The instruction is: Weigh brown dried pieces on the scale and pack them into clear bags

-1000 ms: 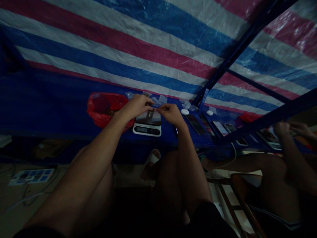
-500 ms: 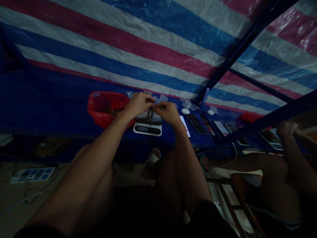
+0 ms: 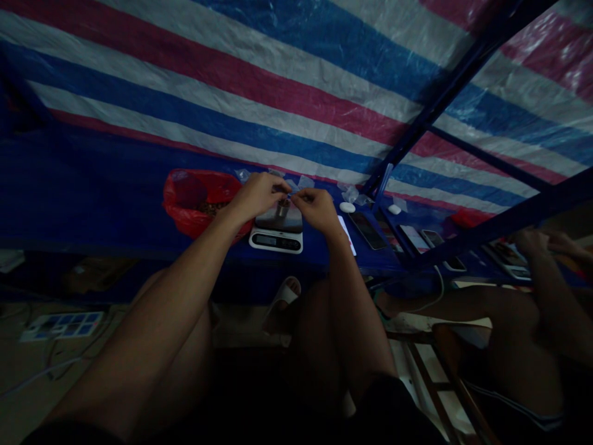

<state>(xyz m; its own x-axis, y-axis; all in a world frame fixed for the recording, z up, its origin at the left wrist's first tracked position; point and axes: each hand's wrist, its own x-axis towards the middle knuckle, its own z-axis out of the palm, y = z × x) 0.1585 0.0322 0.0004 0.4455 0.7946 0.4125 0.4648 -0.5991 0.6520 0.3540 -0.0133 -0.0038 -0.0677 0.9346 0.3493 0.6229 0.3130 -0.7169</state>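
My left hand (image 3: 257, 194) and my right hand (image 3: 315, 209) meet fingertip to fingertip just above a small digital scale (image 3: 277, 238) on the blue table. Both pinch a small clear plastic bag (image 3: 288, 196) held between them. A little metal cup (image 3: 280, 212) stands on the scale's platform right under the bag. What is inside the bag is too small to see.
A red plastic bag (image 3: 194, 201) with brown contents sits left of the scale. Several phones (image 3: 367, 230) and small white round items (image 3: 346, 207) lie to the right. Another person's arms (image 3: 532, 247) work at the far right. A blue metal frame (image 3: 445, 93) crosses overhead.
My hands have drawn closer together over the scale, still pinching the small bag. The other person's hands at the right have shifted.
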